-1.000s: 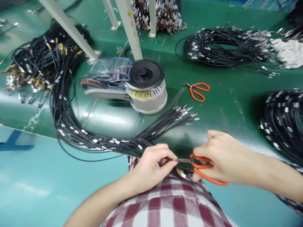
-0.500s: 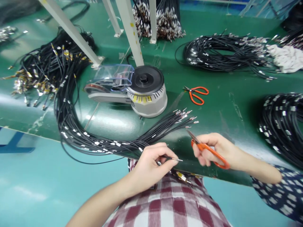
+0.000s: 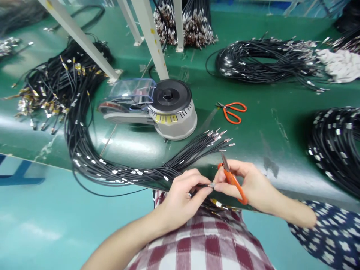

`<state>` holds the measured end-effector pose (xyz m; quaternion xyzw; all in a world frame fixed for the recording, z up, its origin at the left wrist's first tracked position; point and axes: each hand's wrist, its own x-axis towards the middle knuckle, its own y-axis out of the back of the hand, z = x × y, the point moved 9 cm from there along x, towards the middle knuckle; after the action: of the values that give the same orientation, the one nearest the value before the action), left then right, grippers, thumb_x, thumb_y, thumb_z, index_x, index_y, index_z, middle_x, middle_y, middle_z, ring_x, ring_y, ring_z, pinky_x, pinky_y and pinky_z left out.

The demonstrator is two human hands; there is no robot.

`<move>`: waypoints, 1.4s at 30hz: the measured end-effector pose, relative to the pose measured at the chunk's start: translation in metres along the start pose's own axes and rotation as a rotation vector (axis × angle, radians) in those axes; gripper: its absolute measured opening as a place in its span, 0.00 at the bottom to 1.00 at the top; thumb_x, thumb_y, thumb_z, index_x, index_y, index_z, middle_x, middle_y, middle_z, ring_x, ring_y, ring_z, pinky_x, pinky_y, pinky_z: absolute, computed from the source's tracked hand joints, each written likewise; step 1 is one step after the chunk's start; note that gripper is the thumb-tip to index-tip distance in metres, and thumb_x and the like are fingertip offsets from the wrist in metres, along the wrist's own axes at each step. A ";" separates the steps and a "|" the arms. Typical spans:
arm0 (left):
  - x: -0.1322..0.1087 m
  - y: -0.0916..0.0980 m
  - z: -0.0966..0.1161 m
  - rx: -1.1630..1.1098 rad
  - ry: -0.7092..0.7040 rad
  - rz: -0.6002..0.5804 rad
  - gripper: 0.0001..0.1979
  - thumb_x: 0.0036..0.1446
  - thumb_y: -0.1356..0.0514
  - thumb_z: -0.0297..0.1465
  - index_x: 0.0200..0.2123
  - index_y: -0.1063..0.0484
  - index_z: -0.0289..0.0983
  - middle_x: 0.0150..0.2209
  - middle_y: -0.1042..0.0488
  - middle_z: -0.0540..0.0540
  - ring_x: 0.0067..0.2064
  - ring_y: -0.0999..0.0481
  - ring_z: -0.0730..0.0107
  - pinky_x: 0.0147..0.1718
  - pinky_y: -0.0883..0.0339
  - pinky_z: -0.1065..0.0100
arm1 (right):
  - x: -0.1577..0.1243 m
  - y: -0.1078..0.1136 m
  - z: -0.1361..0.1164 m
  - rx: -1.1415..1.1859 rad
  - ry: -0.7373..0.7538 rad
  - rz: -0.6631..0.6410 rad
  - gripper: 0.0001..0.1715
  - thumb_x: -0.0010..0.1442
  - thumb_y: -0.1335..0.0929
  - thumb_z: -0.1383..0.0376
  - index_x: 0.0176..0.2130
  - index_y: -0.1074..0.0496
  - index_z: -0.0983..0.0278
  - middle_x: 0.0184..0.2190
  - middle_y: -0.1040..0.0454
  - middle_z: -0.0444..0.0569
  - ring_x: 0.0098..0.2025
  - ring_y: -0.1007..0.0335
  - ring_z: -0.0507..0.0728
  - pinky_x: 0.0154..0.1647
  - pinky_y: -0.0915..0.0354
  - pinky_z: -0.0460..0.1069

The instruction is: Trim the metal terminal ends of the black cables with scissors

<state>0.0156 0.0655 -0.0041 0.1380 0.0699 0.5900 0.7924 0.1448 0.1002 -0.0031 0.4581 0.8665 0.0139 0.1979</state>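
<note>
My left hand (image 3: 187, 197) is closed, pinching a black cable near its silvery end (image 3: 211, 185) between thumb and forefinger. Orange-handled scissors (image 3: 233, 180) sit in my right hand (image 3: 243, 183), blades pointing up and away. That hand's thumb and forefinger meet at the cable's tip, close against the left fingertips. Beyond both hands lies a bundle of black cables (image 3: 152, 173) with white labels and metal ends. More cable ends, some with yellow wrapping (image 3: 216, 203), lie at my lap below the table edge.
A grey tape dispenser (image 3: 176, 125) with a black round top stands beyond the bundle. Second orange-handled scissors (image 3: 232, 112) lie to its right. Coiled black cables (image 3: 253, 62) lie at the back, another coil (image 3: 334, 150) at the right. A white cloth (image 3: 339, 64) and white posts (image 3: 153, 37) stand out too.
My right hand has moved left to the cable's end, and its thumb and forefinger now touch the tip. The scissors have swung more upright. My left hand keeps its pinch.
</note>
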 end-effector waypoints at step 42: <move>-0.018 0.003 0.028 0.288 -0.422 0.031 0.05 0.61 0.41 0.21 0.38 0.27 0.35 0.30 0.28 0.47 0.33 0.31 0.70 0.34 0.36 0.66 | -0.023 -0.006 -0.031 -1.141 0.495 -0.403 0.16 0.60 0.31 0.66 0.21 0.32 0.60 0.18 0.30 0.40 0.21 0.54 0.53 0.29 0.59 0.52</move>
<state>0.0150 0.0451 0.0228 0.3705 -0.0160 0.5441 0.7526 0.1407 0.0834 0.0316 0.0932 0.8120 0.5391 0.2034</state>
